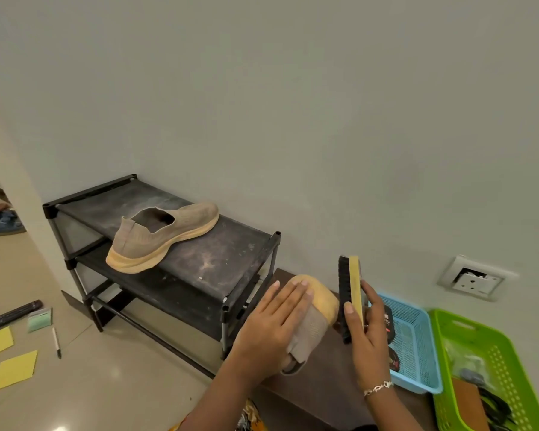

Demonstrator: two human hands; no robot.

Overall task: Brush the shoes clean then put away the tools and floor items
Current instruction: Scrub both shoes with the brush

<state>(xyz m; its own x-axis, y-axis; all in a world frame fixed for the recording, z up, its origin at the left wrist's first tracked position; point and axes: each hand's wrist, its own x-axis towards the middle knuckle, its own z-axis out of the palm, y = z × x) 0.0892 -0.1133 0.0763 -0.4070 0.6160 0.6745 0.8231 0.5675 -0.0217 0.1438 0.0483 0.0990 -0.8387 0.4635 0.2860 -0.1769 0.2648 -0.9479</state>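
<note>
One beige knit shoe with a yellowish sole lies on the dusty top shelf of a black shoe rack. The second shoe sits on a dark brown surface beside the rack, toe pointing away. My left hand rests flat on that shoe with straight fingers. My right hand grips a shoe brush with a yellow wooden back and black bristles, held upright just right of the shoe, bristles facing the shoe.
A blue basket with dark polish tins and a green basket with cables stand at the right. On the tiled floor at left lie yellow sheets, a marker, a remote and a green pad. A wall socket is low on the wall.
</note>
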